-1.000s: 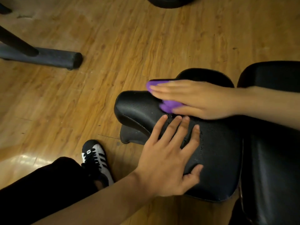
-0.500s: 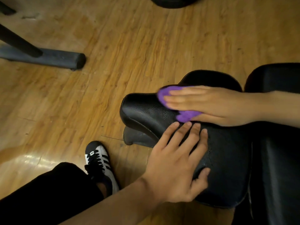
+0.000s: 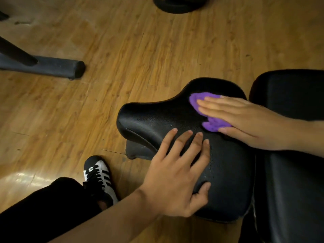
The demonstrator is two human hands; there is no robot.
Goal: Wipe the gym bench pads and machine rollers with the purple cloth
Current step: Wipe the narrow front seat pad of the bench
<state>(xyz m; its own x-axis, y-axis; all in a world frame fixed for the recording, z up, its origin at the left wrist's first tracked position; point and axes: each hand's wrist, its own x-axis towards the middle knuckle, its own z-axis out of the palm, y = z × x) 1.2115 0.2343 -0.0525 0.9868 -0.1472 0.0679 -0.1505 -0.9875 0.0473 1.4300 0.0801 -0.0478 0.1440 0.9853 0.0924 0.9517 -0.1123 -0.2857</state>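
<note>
Left hand (image 3: 177, 179) lies flat on the near side of the black seat pad (image 3: 150, 118), fingers straight and spread, thumb out along the pad's near edge, gripping nothing.

At the far left, a grey metal foot (image 3: 52, 68) of some machine rests on the wooden floor (image 3: 140, 50), with a dark tube (image 3: 15, 53) slanting up from it. Below that, a leg in black trousers (image 3: 43, 211) comes in from the lower left corner, ending in a black and white laced shoe (image 3: 100, 176) planted just beside the pad's base. A dark round thing (image 3: 178, 4) sits at the top edge, cut off by the frame.

On the far side of the seat pad is the purple cloth (image 3: 197, 100), bunched, its edges showing in front of and under the fingers. Right hand (image 3: 250, 123) presses down on it, fingers straight and close together, palm flat, not curled round the cloth. At the far right stands a second black pad (image 3: 289, 92), close against the seat pad.
</note>
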